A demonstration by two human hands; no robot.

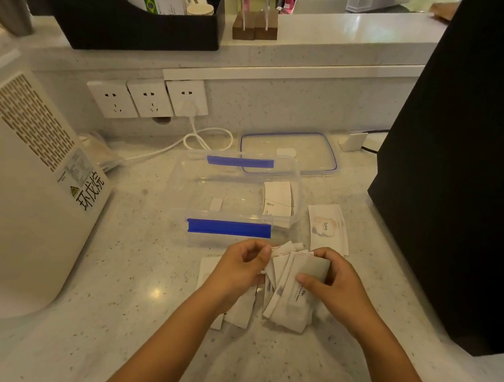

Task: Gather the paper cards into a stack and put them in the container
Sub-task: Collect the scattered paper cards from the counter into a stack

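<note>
A loose bunch of white paper cards [288,297] is held between both hands just above the counter. My right hand [332,284] grips it from the right, thumb on the top card. My left hand [239,269] pinches the bunch's left edge. More cards [241,311] lie flat under my left wrist. A small pile with a "love" card [328,228] rests right of the container. The clear plastic container [235,195] with blue clips stands open beyond my hands, with one card [278,197] inside at its right end.
The container's clear lid [289,151] lies behind it. A white appliance [22,189] stands at left, a tall black object [466,167] at right. Wall sockets [149,98] with a white cable [200,140] sit at the back. A black organiser [131,19] is on the raised ledge.
</note>
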